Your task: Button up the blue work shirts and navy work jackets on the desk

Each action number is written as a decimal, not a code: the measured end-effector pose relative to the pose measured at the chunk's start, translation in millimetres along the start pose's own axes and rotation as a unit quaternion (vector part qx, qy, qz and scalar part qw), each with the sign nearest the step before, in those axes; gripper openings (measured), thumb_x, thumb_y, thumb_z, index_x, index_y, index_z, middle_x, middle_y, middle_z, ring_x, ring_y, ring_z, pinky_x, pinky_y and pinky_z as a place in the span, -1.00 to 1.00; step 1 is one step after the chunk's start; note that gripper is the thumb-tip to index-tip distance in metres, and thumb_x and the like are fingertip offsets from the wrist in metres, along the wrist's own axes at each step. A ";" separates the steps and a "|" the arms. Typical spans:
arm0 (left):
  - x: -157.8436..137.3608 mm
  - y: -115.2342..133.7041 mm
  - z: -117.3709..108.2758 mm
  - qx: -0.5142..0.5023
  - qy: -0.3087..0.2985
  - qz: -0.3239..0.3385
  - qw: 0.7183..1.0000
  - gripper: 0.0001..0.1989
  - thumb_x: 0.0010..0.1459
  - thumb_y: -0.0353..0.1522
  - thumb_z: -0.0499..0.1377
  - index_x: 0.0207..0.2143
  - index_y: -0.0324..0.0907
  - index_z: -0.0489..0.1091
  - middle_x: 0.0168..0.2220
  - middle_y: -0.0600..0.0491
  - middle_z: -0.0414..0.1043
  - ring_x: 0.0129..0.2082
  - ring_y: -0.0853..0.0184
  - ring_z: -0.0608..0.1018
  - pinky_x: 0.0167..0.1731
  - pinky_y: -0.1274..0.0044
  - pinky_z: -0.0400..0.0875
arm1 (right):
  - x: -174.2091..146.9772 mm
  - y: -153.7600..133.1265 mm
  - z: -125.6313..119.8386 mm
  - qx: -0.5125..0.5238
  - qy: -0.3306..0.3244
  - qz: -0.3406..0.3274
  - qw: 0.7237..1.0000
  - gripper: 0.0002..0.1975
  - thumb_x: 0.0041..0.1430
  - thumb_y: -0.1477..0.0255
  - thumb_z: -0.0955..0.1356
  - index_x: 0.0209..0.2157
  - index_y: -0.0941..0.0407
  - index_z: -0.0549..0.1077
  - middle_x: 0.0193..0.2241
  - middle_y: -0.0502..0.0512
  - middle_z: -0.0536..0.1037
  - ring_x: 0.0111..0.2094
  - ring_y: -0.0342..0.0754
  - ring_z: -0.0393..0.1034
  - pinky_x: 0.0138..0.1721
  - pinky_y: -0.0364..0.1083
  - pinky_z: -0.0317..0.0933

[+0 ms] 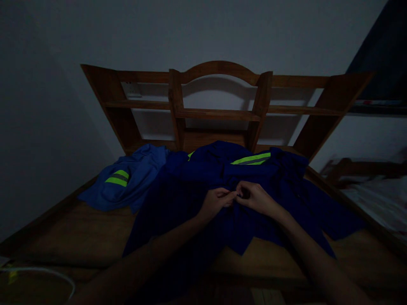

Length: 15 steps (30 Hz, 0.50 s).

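Observation:
A dark blue work jacket with a yellow-green and grey reflective stripe lies spread over the desk. My left hand and my right hand meet over the middle of it, fingertips pinched together and nearly touching. Both pinch at the front of the jacket. The dim light hides the small detail between the fingers, so I cannot make out a button or fastener. To the left lies a lighter blue garment, crumpled, with its own reflective stripe.
The wooden desk has a shelf unit along its back edge, against the wall. A white cable curves at the lower left. Beyond the desk's right edge is a pale, sheet-like thing.

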<state>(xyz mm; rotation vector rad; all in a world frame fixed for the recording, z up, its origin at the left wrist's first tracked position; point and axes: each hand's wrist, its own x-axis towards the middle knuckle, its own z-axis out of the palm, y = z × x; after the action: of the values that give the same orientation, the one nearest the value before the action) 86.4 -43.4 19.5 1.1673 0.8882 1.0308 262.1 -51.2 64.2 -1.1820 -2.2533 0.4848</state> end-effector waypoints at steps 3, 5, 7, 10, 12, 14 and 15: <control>0.2 0.5 0.6 -0.014 0.019 -0.015 1.000 -0.60 -0.28 -0.17 0.37 -0.47 -0.30 0.45 -0.54 0.06 0.46 -0.56 0.44 0.48 -0.47 0.58 0.41 | 0.9 -5.2 3.2 -0.015 0.009 -0.022 1.000 -0.93 0.05 0.44 0.31 -0.37 0.12 0.35 -0.48 -0.04 0.38 -0.47 -0.18 0.26 -0.43 -0.21 0.07; 0.5 0.9 0.2 -0.024 0.029 -0.035 0.999 -0.59 -0.32 -0.17 0.39 -0.49 -0.30 0.44 -0.55 0.06 0.46 -0.56 0.43 0.49 -0.48 0.58 0.41 | 0.8 -7.7 4.5 -0.014 0.007 -0.026 1.000 -0.93 0.06 0.45 0.31 -0.35 0.12 0.35 -0.47 -0.04 0.38 -0.46 -0.18 0.25 -0.42 -0.21 0.07; 0.4 1.6 -0.7 -0.032 0.032 -0.058 0.997 -0.60 -0.32 -0.19 0.40 -0.50 -0.31 0.43 -0.56 0.05 0.45 -0.55 0.42 0.50 -0.48 0.58 0.42 | 0.4 -8.7 4.8 -0.010 0.000 -0.024 1.000 -0.91 0.06 0.45 0.32 -0.34 0.12 0.36 -0.47 -0.04 0.38 -0.46 -0.18 0.26 -0.42 -0.21 0.07; -0.5 1.9 -3.0 -0.046 0.019 -0.095 0.994 -0.63 -0.27 -0.24 0.39 -0.44 -0.32 0.44 -0.52 0.01 0.48 -0.51 0.40 0.53 -0.41 0.57 0.45 | -0.2 -7.6 3.8 -0.009 -0.016 -0.013 1.000 -0.90 0.05 0.42 0.33 -0.35 0.12 0.36 -0.48 -0.04 0.39 -0.46 -0.19 0.27 -0.42 -0.21 0.07; -1.2 1.0 -5.2 -0.056 0.005 -0.110 0.992 -0.66 -0.23 -0.28 0.38 -0.41 -0.31 0.44 -0.49 -0.01 0.49 -0.48 0.40 0.54 -0.36 0.56 0.46 | -0.4 -6.5 3.3 -0.009 -0.026 -0.008 1.000 -0.90 0.05 0.41 0.33 -0.35 0.12 0.36 -0.48 -0.04 0.39 -0.46 -0.19 0.28 -0.43 -0.21 0.07; -1.5 -0.6 -7.6 -0.065 -0.005 -0.117 0.991 -0.70 -0.19 -0.31 0.36 -0.40 -0.31 0.44 -0.47 -0.02 0.50 -0.45 0.39 0.55 -0.31 0.55 0.46 | -0.5 -5.9 3.1 -0.010 -0.032 -0.005 0.999 -0.89 0.05 0.41 0.34 -0.35 0.12 0.35 -0.48 -0.05 0.38 -0.46 -0.19 0.28 -0.44 -0.21 0.07; -1.4 -1.3 -8.7 -0.068 -0.009 -0.121 0.990 -0.71 -0.18 -0.32 0.36 -0.41 -0.31 0.43 -0.46 -0.03 0.50 -0.44 0.38 0.55 -0.29 0.54 0.46 | -0.5 -5.8 3.1 -0.010 -0.034 -0.004 0.999 -0.89 0.05 0.41 0.34 -0.35 0.12 0.35 -0.48 -0.05 0.38 -0.47 -0.19 0.28 -0.44 -0.22 0.06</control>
<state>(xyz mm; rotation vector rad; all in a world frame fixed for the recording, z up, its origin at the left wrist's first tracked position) 78.1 -42.3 16.7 0.9288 0.9056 0.8670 256.7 -55.0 64.8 -1.1815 -2.3247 0.5076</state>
